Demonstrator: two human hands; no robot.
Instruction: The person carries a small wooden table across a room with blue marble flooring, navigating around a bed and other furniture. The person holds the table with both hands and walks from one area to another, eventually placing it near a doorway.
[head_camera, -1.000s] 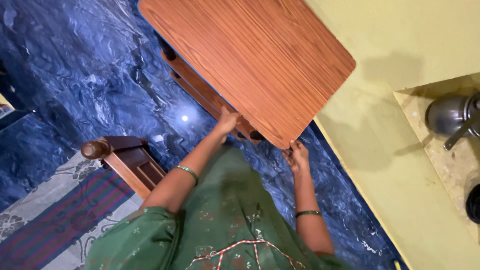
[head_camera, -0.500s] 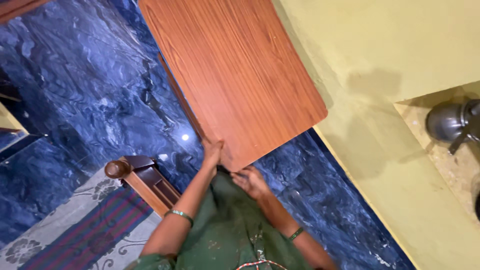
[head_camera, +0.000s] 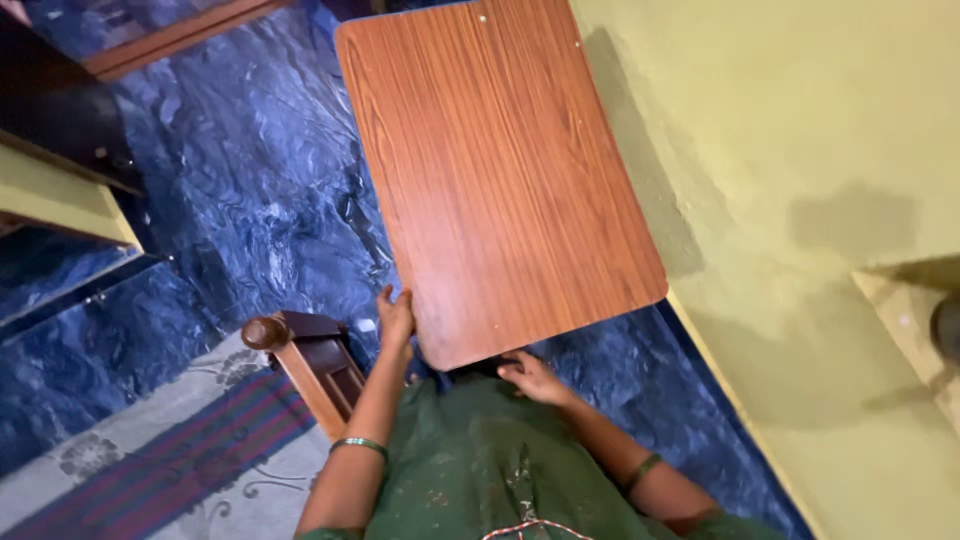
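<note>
Nearest, the left hand (head_camera: 396, 318) wraps its fingers over the desk's (head_camera: 500, 180) near left corner, while the right hand (head_camera: 532, 378) holds the near edge, fingers tucked beneath. The desk stands on the blue floor (head_camera: 250, 170) beside the yellow wall (head_camera: 780, 120). A firm, level two-handed grip would best keep it off that wall.

Single head-worn view, looking steeply down from close above the reddish-brown wood-grain rectangular tabletop (head_camera: 500, 180). Blue marbled floor (head_camera: 250, 180) lies left of it, yellow painted wall (head_camera: 780, 120) right.
</note>
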